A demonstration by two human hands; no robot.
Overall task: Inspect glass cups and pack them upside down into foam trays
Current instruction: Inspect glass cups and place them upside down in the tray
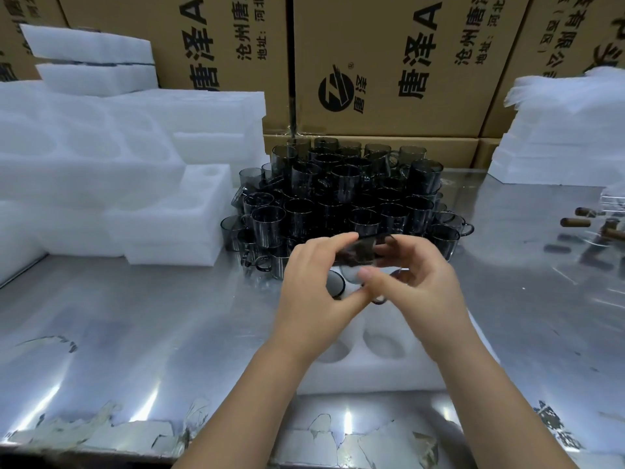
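1 smoky glass cup (357, 256) gripped between left hand (314, 286) and right hand (422, 277), foam tray (372, 377) beneath, cartons (389, 45) printed 唐泽, 沧州

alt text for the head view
The left hand and right hand hold a smoky glass cup above a foam tray on a steel table. Beyond lies a heap of dark cups, foam stacks to the left, cardboard boxes behind.

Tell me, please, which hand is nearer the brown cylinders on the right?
Right. The right hand is left of the brown cylinders, well apart; the left hand is farther left. Both hold one glass cup.
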